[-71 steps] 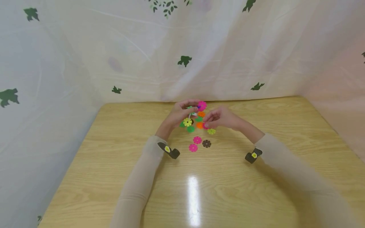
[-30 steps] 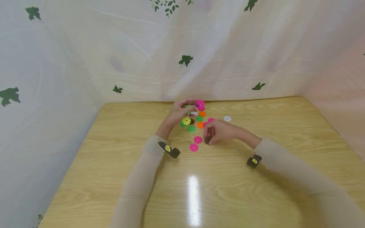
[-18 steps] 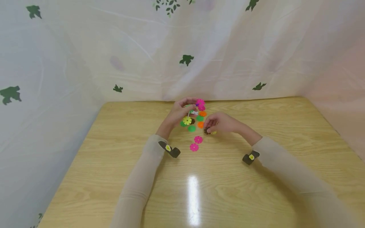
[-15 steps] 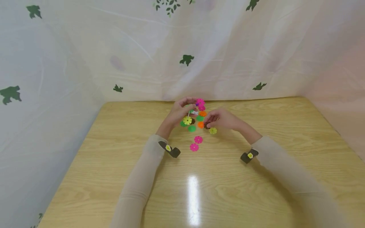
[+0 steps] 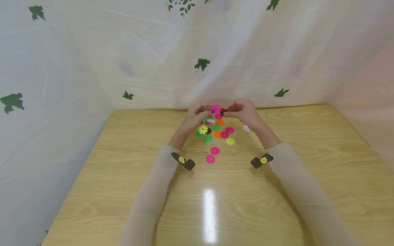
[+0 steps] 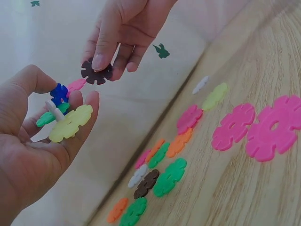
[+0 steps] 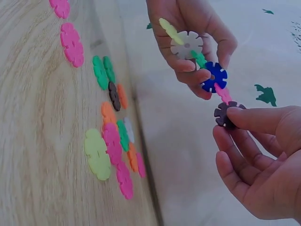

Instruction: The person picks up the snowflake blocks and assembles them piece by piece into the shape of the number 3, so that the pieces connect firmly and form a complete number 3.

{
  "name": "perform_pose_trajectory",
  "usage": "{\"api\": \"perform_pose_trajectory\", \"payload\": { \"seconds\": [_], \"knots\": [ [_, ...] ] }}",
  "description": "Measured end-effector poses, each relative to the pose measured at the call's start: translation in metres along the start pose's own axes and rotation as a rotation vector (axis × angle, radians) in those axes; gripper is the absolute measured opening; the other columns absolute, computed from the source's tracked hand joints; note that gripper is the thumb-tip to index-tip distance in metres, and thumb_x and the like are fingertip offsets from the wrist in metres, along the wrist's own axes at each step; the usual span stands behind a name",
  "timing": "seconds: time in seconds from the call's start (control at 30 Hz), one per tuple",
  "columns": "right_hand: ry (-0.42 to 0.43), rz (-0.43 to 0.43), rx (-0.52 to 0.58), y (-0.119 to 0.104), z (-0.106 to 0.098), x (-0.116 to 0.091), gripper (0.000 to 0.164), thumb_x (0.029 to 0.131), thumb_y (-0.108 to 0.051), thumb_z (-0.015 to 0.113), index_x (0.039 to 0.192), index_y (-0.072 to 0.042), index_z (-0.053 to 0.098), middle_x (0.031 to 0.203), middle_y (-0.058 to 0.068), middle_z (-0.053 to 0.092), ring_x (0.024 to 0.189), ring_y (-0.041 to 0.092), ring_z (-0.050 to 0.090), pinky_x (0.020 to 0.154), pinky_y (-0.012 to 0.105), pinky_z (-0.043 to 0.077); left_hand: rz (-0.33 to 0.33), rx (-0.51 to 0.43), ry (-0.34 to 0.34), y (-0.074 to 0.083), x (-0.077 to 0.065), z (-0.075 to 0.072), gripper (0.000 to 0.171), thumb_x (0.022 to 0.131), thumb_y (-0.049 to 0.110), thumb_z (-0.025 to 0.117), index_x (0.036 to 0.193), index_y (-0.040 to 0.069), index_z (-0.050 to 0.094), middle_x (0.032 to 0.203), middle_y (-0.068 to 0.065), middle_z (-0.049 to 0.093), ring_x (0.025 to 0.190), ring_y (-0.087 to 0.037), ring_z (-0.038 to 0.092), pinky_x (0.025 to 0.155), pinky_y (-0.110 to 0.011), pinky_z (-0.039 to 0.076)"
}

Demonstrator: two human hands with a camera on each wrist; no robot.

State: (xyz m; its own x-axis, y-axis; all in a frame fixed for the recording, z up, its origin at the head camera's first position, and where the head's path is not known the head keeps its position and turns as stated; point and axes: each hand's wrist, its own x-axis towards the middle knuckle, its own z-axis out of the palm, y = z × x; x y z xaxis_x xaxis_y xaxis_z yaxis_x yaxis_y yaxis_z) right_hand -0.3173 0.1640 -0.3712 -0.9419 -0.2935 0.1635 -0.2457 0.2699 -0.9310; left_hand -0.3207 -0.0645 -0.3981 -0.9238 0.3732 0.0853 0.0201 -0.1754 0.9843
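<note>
My left hand point(image 5: 197, 118) pinches a chain of notched plastic flower discs above the far part of the table. In the right wrist view the chain runs from a yellow disc point(image 7: 170, 31) through a white disc point(image 7: 186, 43), a green disc point(image 7: 199, 59) and a blue disc point(image 7: 214, 77) to a pink disc point(image 7: 222, 93). Thumb and finger of the left hand are at the blue disc. My right hand point(image 7: 270, 150) pinches a dark brown disc point(image 6: 96, 74) between thumb and fingers, its edge right at the end of the pink disc.
Several loose discs lie on the wooden table point(image 5: 123, 153) below the hands, among them a lime disc point(image 5: 230, 140), a near pink disc point(image 5: 210, 159) and a green disc point(image 5: 207, 139). A white disc point(image 5: 246, 128) lies by the right wrist. A patterned curtain point(image 5: 147, 68) hangs behind.
The right hand has picked the dark brown disc up off the table and carried it away from me to the chain's pink end. The left hand has stayed nearly still.
</note>
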Motion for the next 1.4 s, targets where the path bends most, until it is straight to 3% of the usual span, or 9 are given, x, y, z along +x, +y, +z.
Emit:
{"api": "perform_pose_trajectory", "payload": {
  "seconds": [0.17,0.5,0.77,0.87,0.93,1.07,1.17,1.4],
  "knots": [
    [0.065,-0.029,0.006,0.0,0.002,0.001,0.023,0.09,-0.005,0.077,0.104,0.01,0.068,0.082,-0.008,0.069,0.079,0.014,0.069,0.077,0.016,0.059,0.0,-0.022,0.011,0.003,-0.001,0.001,0.033,0.101,0.0,0.051,0.134,-0.003,0.056,0.109,-0.007,0.061,0.086,-0.016,0.062,0.069,-0.028,0.065],
    [0.085,-0.059,0.045,0.002,0.008,0.0,0.021,0.089,0.0,0.076,0.101,0.013,0.065,0.08,-0.01,0.067,0.074,0.007,0.066,0.074,0.016,0.059,-0.002,-0.046,0.009,0.003,-0.001,0.0,0.032,0.101,0.001,0.051,0.133,-0.004,0.056,0.106,-0.009,0.061,0.084,-0.015,0.062,0.069,-0.028,0.065],
    [0.085,-0.092,0.022,0.005,0.012,-0.001,0.02,0.09,-0.007,0.077,0.102,0.008,0.071,0.094,0.008,0.075,0.079,0.01,0.067,0.075,0.018,0.059,-0.036,-0.014,0.008,0.002,-0.002,0.001,0.031,0.1,0.0,0.053,0.13,-0.001,0.058,0.111,-0.009,0.061,0.084,-0.022,0.063,0.071,-0.029,0.065],
    [0.092,-0.104,0.012,0.006,0.013,-0.001,0.019,0.09,-0.007,0.077,0.101,0.007,0.072,0.094,0.009,0.075,0.08,0.009,0.068,0.075,0.017,0.059,-0.053,0.008,0.025,0.002,-0.002,0.002,0.03,0.098,0.0,0.056,0.128,0.001,0.058,0.109,-0.008,0.062,0.082,-0.022,0.064,0.077,-0.037,0.066],
    [0.095,-0.117,-0.007,0.006,0.013,-0.001,0.018,0.09,-0.007,0.077,0.101,0.007,0.072,0.095,0.012,0.075,0.081,0.008,0.068,0.075,0.017,0.059,-0.058,0.024,0.031,0.003,-0.002,0.002,0.029,0.098,-0.001,0.057,0.126,0.002,0.058,0.107,-0.007,0.063,0.082,-0.02,0.063,0.085,-0.049,0.064],
    [0.098,-0.142,-0.046,0.006,0.015,-0.002,0.017,0.09,-0.007,0.077,0.1,0.006,0.073,0.1,0.02,0.073,0.083,0.005,0.067,0.075,0.016,0.058,-0.068,0.031,0.037,0.003,-0.003,0.003,0.026,0.097,-0.002,0.059,0.122,0.004,0.056,0.105,-0.005,0.065,0.079,-0.017,0.062,0.1,-0.067,0.05],
    [0.104,-0.153,-0.053,0.005,0.016,-0.002,0.015,0.09,-0.005,0.077,0.1,0.006,0.074,0.102,0.024,0.072,0.085,0.004,0.066,0.075,0.015,0.057,-0.066,0.027,0.05,0.003,-0.003,0.004,0.024,0.097,-0.003,0.061,0.118,0.005,0.056,0.102,-0.004,0.066,0.078,-0.016,0.063,0.102,-0.07,0.047],
    [0.113,-0.222,-0.071,0.004,0.023,-0.002,0.013,0.088,-0.006,0.079,0.096,0.003,0.076,0.097,0.022,0.071,0.085,0.006,0.063,0.067,0.016,0.05,-0.038,0.027,0.093,0.0,-0.001,0.005,0.018,0.096,-0.003,0.064,0.108,0.009,0.058,0.093,-0.004,0.068,0.073,-0.014,0.062,0.097,-0.066,0.054]
  ]
}}
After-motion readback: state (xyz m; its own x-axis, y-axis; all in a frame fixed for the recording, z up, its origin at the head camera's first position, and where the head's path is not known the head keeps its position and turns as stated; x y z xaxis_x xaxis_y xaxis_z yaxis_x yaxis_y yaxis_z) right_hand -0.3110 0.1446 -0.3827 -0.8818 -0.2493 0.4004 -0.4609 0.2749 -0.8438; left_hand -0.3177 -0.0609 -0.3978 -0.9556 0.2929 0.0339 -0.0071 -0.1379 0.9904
